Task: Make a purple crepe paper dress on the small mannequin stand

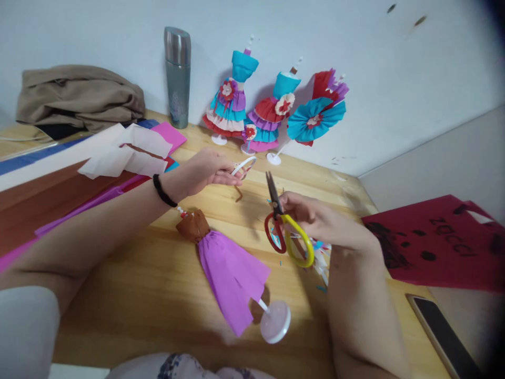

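My left hand (205, 171) is closed in a pinch on a small roll of clear tape (243, 167), held just above the wooden table (158, 284). My right hand (315, 218) grips red and yellow scissors (284, 229) by the handles, blades pointing up toward the tape roll and shut. A doll stand dressed in a purple paper skirt (232, 273) with a brown top (193, 226) lies on its side between my forearms, its round white base (275, 322) toward me. A black band sits on my left wrist.
Three dressed paper dolls (229, 105) (270, 118) (315, 113) stand against the wall beside a steel flask (177, 76). Coloured paper sheets (130, 150) and a folded tan cloth (79, 97) lie left. A red bag (437, 242) and a phone (445, 334) lie right. Paper scraps (321, 260) sit under my right wrist.
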Motion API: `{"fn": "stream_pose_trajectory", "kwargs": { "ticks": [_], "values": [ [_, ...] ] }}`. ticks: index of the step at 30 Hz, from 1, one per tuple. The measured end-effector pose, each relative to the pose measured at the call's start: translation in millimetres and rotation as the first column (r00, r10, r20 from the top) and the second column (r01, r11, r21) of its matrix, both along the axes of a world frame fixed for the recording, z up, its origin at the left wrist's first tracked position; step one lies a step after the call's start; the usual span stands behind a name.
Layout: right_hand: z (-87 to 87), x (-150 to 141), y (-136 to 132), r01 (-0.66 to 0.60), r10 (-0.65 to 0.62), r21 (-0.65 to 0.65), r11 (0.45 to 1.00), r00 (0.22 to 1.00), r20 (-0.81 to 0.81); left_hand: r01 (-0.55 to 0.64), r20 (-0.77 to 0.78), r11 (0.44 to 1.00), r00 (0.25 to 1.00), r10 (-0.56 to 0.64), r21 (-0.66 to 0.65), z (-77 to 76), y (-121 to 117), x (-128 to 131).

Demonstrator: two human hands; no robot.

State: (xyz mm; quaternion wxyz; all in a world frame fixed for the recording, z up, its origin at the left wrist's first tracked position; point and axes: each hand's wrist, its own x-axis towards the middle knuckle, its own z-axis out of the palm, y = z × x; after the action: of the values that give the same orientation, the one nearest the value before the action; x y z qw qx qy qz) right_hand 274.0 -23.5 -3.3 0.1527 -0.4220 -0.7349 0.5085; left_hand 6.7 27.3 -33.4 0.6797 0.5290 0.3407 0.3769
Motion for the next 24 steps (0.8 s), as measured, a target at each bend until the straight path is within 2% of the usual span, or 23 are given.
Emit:
{"fn": "stream_pose_trajectory", "kwargs": {
  "ticks": [3, 5, 6, 8, 11, 15, 17, 24],
  "values": [
    [-5.5, 5.3, 1.0, 0.018, -0.048, -0.168, 0.986, 0.982, -0.181, 0.016, -0.038, 1.000, 0.999, -0.016, 0.002, -1.4, -0.3, 0.8],
    [-17.0, 8.2, 5.3, 0.001, -0.093, -0.277, 0.961, 0.943, -0.320, 0.021, -0.043, 1.000, 0.999, -0.021, 0.003, -1.3, -1.0, 1.3],
    [-24.0, 10.1, 9.0, 0.034, -0.150, -0.299, 0.954, 0.915, -0.375, 0.013, -0.035, 1.000, 0.999, -0.013, -0.002, -0.7, -1.5, 1.8],
    [-37.7, 14.4, 18.0, 0.083, -0.204, -0.253, 0.964, 0.842, -0.500, -0.023, -0.018, 0.999, 1.000, 0.023, -0.023, 1.4, -3.0, 3.5],
    [-50.8, 18.9, 29.6, 0.038, -0.163, -0.210, 0.977, 0.767, -0.621, -0.081, -0.022, 0.995, 0.997, 0.079, -0.063, 5.1, -5.5, 6.8],
    [-51.8, 13.9, 28.3, -0.175, -0.016, -0.253, 0.951, 0.794, -0.608, -0.078, -0.018, 0.996, 0.997, 0.077, -0.053, 7.2, -8.2, 9.5],
    [-48.8, 8.1, 22.6, -0.229, 0.027, -0.290, 0.929, 0.824, -0.566, -0.065, -0.022, 0.997, 0.998, 0.064, -0.039, 7.2, -9.4, 9.8],
    [-35.9, -4.8, 15.4, -0.103, -0.084, -0.432, 0.896, 0.916, -0.392, -0.116, -0.010, 0.991, 0.993, 0.115, -0.071, 7.9, -13.5, 11.4]
  ]
}}
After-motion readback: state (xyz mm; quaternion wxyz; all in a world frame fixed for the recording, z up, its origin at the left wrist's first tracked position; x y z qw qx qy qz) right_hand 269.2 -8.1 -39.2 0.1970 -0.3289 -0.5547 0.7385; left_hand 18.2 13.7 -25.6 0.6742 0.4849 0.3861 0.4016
